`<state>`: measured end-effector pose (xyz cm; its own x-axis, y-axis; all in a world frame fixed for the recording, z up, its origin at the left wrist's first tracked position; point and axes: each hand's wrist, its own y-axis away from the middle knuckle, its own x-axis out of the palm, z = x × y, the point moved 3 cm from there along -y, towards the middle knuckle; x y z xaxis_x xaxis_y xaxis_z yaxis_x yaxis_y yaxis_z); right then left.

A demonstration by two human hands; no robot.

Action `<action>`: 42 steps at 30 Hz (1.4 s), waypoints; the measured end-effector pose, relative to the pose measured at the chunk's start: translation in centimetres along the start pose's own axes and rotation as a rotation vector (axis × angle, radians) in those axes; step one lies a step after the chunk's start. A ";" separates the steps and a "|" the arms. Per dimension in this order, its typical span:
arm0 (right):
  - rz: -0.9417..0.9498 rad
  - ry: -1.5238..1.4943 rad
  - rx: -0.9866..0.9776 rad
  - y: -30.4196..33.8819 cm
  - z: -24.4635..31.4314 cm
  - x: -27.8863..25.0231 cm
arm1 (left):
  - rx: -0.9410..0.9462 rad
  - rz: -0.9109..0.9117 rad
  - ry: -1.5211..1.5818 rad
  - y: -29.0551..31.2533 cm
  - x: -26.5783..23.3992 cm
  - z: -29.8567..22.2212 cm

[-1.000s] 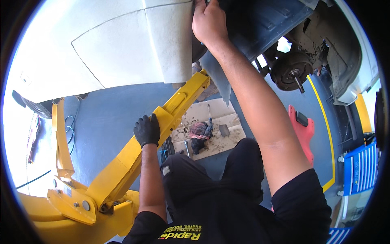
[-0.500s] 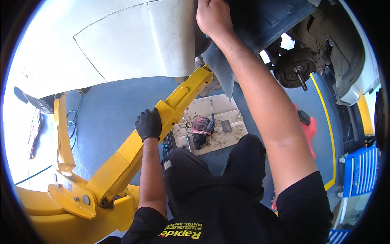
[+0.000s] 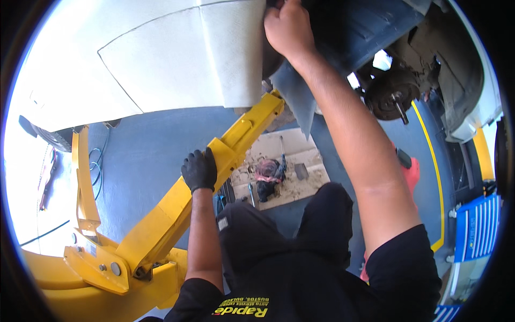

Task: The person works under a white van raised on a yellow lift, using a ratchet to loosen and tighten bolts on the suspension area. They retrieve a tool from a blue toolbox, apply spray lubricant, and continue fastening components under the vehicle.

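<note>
Head view: the gloved left hand (image 3: 199,170) is resting on the yellow lift arm (image 3: 161,217), how tightly I cannot tell. Well apart, the bare right hand (image 3: 289,29) is sitting where the white car body (image 3: 161,67) is meeting the dark liner (image 3: 357,32), its hold hidden.

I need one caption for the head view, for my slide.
Gloved left hand on a yellow lift arm, bare right hand raised at the edge of a white vehicle panel.
</note>
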<state>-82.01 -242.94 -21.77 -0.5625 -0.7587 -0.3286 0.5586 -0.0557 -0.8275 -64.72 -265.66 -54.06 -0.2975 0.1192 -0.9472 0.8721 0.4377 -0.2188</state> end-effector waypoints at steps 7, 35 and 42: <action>0.469 0.036 0.208 -2.1 0.1 -1.3 | -0.002 0.007 -0.003 0.4 -0.4 0.9; 0.420 -0.155 0.068 -0.8 0.4 -0.8 | -0.025 0.002 -0.007 0.6 -0.7 1.1; 0.049 -0.040 -0.140 -0.4 -3.7 0.1 | 0.048 -0.006 -0.012 -0.3 0.4 -0.1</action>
<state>-84.59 -240.60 -23.22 -0.5107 -0.7834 -0.3542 0.4925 0.0712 -0.8674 -65.08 -265.67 -54.33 -0.2979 0.1057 -0.9487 0.8882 0.3948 -0.2350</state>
